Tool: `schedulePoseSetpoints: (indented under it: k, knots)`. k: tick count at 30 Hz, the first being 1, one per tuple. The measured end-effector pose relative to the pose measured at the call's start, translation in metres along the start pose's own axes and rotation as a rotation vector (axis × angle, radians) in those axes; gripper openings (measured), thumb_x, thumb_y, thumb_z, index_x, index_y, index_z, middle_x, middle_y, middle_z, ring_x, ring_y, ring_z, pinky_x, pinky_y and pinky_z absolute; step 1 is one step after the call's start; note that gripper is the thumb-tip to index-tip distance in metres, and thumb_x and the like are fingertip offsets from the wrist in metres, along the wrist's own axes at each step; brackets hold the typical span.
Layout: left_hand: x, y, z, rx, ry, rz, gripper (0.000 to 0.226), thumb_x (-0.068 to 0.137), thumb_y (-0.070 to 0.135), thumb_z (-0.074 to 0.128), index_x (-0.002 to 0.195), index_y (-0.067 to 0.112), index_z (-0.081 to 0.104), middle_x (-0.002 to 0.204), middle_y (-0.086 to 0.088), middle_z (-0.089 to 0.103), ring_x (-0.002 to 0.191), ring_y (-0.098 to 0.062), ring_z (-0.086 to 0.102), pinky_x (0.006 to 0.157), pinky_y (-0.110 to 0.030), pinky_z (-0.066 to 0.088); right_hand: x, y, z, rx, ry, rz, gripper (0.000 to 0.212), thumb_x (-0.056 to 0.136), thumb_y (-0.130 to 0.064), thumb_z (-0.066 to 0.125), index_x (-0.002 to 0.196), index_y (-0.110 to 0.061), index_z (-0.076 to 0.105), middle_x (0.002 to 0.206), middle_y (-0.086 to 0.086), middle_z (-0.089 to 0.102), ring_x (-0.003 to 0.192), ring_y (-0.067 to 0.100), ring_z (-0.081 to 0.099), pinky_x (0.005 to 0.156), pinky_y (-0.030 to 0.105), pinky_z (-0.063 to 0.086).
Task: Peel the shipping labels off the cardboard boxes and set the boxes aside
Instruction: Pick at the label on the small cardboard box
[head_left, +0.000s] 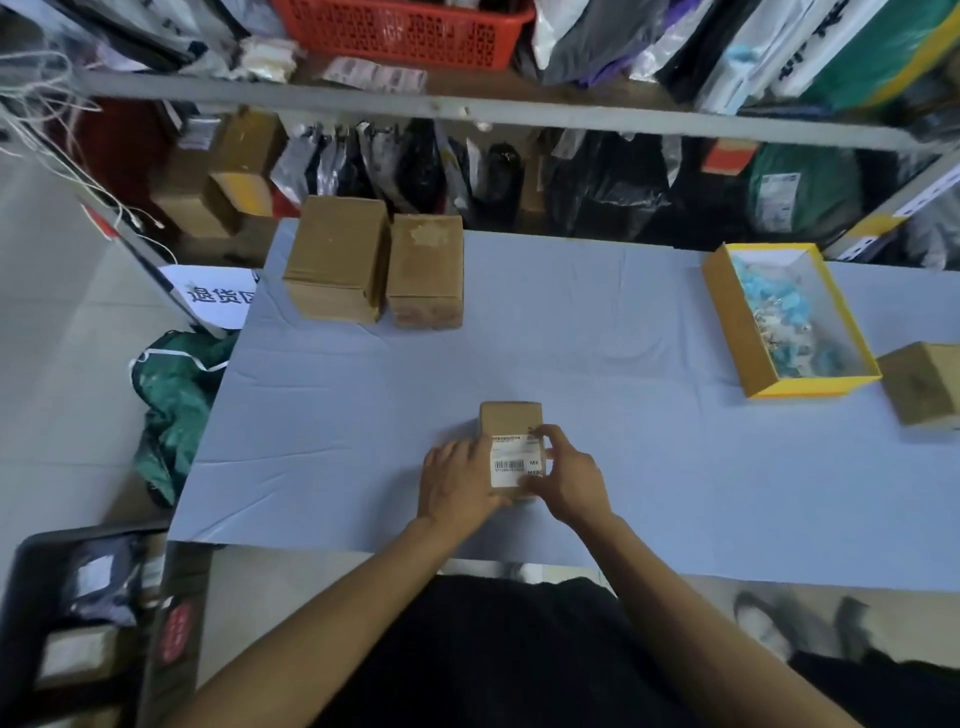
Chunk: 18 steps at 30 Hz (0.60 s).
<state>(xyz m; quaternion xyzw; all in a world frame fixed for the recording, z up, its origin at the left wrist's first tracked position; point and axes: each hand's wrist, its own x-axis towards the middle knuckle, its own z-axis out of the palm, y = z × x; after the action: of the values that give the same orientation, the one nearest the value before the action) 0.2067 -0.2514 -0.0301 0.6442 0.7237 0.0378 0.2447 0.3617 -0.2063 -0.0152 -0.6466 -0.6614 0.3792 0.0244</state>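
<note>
Arms: two bare forearms, no sleeves in view down to the bottom edge of the picture
Left hand (457, 486): bare, no glove, no ring or watch visible
Right hand (569, 480): bare, no glove, wrist unadorned
Clothing: black garment (498, 654) of soft, matte fabric covering the torso and lap between the arms, without visible print or buttons
Detail: fingernails and finer marks too small and blurred to make out
</note>
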Motion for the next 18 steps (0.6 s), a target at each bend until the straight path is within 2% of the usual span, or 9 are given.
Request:
schedulePoseSetpoints:
  k: [2,6,9,11,14,18]
  knots:
    - [0.002,0.003,-0.006,-0.108,-0.052,-0.003,0.102,0.063,0.072,0.071,0.143,0.021,0.033,0.133,-0.003,0.054,0.118,-0.024,0.051,0.096,-0.036,0.043,0.003,-0.002,-0.003,-0.004,-0.008,0.012,0.057,0.077,-0.023,0.073,0.126,-0.029,0.044,0.11,0.006,0.069,0.088,0.029,0.065,0.076,0.039,0.054]
    - [0.003,0.007,-0.02,-0.307,-0.084,0.002,0.102,0.061,0.054,0.083,0.142,0.021,0.032,0.136,-0.001,0.05,0.122,-0.025,0.051,0.091,-0.034,0.044,0.011,-0.003,-0.006,0.021,-0.039,0.015,0.055,0.076,-0.018,0.074,0.123,-0.026,0.046,0.108,0.008,0.068,0.09,0.029,0.064,0.074,0.042,0.056]
    - [0.005,0.004,-0.018,-0.382,-0.135,0.004,0.11,0.059,0.05,0.086,0.144,0.035,0.017,0.131,0.003,0.05,0.116,-0.021,0.055,0.085,-0.034,0.051,0.016,-0.003,-0.005,0.1,-0.008,0.0,0.047,0.077,-0.015,0.074,0.118,-0.02,0.051,0.113,0.008,0.065,0.094,0.028,0.064,0.079,0.046,0.056]
    - [0.008,0.003,-0.017,-0.388,-0.173,-0.018,0.119,0.058,0.051,0.086,0.146,0.04,0.006,0.134,0.001,0.047,0.117,-0.023,0.054,0.085,-0.038,0.053,0.019,-0.002,-0.005,0.12,0.004,-0.003,0.044,0.077,-0.012,0.073,0.116,-0.018,0.052,0.116,0.008,0.063,0.095,0.027,0.064,0.08,0.045,0.056]
    - [0.01,0.003,-0.017,-0.386,-0.208,-0.023,0.12,0.062,0.048,0.085,0.15,0.035,0.005,0.141,-0.002,0.041,0.119,-0.023,0.052,0.086,-0.034,0.049,0.022,0.001,-0.006,0.156,-0.007,0.007,0.042,0.077,-0.01,0.074,0.113,-0.018,0.053,0.113,0.006,0.062,0.093,0.026,0.064,0.076,0.041,0.058]
    - [0.013,0.001,-0.012,-0.341,-0.224,-0.057,0.128,0.06,0.05,0.085,0.153,0.035,-0.001,0.153,-0.007,0.031,0.13,-0.029,0.046,0.099,-0.043,0.047,0.024,0.003,-0.009,0.159,-0.028,0.007,0.041,0.077,-0.009,0.075,0.111,-0.019,0.053,0.108,0.001,0.059,0.09,0.024,0.064,0.072,0.039,0.059]
